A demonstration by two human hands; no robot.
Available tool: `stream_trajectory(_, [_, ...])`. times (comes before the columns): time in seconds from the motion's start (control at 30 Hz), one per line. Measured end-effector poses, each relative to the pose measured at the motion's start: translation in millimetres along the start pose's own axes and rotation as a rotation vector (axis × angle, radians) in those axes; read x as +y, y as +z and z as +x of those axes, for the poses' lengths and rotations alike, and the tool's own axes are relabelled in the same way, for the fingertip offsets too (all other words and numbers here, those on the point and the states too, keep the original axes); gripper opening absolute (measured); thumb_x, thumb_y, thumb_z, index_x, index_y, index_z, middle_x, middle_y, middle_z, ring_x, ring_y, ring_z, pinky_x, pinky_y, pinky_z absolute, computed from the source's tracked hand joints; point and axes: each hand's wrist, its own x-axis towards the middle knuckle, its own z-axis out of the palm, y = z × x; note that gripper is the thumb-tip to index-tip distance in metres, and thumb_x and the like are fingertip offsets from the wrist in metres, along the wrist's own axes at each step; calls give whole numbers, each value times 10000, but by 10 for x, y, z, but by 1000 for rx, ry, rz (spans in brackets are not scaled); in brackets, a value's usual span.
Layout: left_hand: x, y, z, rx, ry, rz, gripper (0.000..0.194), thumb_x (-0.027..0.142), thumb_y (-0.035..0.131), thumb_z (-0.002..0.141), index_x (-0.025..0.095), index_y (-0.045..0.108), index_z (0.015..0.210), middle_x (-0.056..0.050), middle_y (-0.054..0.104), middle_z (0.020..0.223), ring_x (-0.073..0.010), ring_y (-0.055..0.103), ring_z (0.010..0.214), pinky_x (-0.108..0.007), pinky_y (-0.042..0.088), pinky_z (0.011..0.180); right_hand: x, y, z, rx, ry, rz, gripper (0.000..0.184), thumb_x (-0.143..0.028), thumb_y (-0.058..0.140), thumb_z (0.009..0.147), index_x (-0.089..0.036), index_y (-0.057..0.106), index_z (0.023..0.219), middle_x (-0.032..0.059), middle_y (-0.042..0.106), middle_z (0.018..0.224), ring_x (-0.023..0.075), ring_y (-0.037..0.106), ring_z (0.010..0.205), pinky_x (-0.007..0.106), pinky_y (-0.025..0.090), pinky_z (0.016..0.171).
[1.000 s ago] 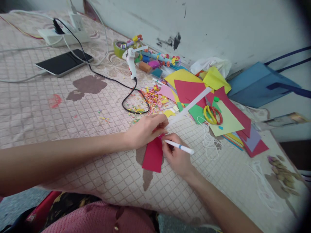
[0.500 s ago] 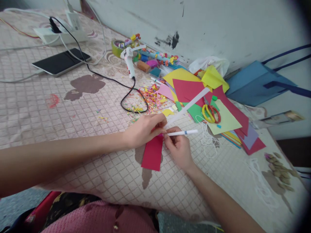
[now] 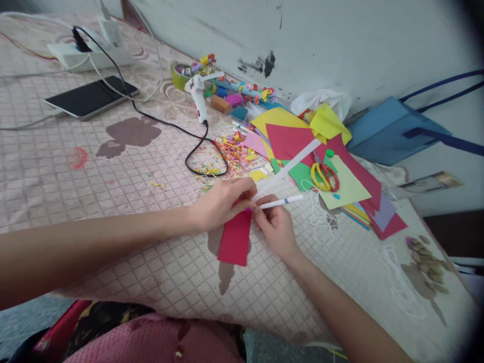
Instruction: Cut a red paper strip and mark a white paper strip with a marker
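Note:
A red paper strip (image 3: pixel 235 238) lies on the patterned cloth (image 3: pixel 124 176) in front of me. My left hand (image 3: pixel 221 202) pinches its far end and also presses down the near end of a long white strip (image 3: pixel 293 162) that slants up to the right. My right hand (image 3: pixel 275 225) is closed round a white pen (image 3: pixel 282 202), its tip at the top edge of the red paper, right beside my left fingers. Both hands touch at the paper's upper end.
Coloured paper sheets (image 3: pixel 298 138) and yellow-red scissors (image 3: pixel 322 176) lie just right of the hands. A glue gun (image 3: pixel 198 96) with black cable (image 3: pixel 189 146), paper scraps (image 3: pixel 232 154), white string (image 3: pixel 321 217), a phone (image 3: pixel 88 97), a power strip (image 3: pixel 91 53) and a blue bag (image 3: pixel 393 131) lie around.
The pen in my right hand swung from pointing down-right to pointing up-right along the white strip. The left hand stayed on the red paper. The view drifted slightly.

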Motion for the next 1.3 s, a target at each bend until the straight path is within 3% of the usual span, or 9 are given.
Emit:
stream_trajectory(0.47, [2,3,3,0,3,4,82,117,549,844,154,480,817,10,553,739,-113,533,686,-207,396,606,13,-15,54,-12,-19,-30,87,-272,527,871,-192,516,839,-53,481,583,85,431,469,212,338,447])
stream_trajectory(0.73, [-14,6,-3,-11,1,1,74,144,560,851,157,489,837,7,562,754,-118,537,694,-213,409,610,78,-76,219,-117,-15,30,145,-318,532,859,-184,518,806,-55,455,564,83,405,463,214,320,441])
stream_trajectory(0.87, [-10,6,0,-10,-2,-5,82,134,564,845,158,489,824,11,556,745,-115,538,689,-214,414,611,91,-124,322,-203,-4,57,162,-327,557,836,-178,509,795,-57,446,576,76,377,474,212,303,444])
stream_trajectory(1.03, [-1,1,6,5,25,4,96,109,567,834,157,485,824,14,550,747,-112,537,689,-212,413,610,83,-170,480,-399,4,184,175,-333,568,820,-176,493,795,-60,432,612,61,361,472,202,287,427])
stream_trajectory(1.3, [-6,0,4,-3,21,34,80,113,566,838,158,500,838,11,568,766,-113,549,697,-217,423,622,30,-174,721,-617,-73,185,121,-225,581,763,-176,478,723,-80,410,544,46,336,427,175,269,385])
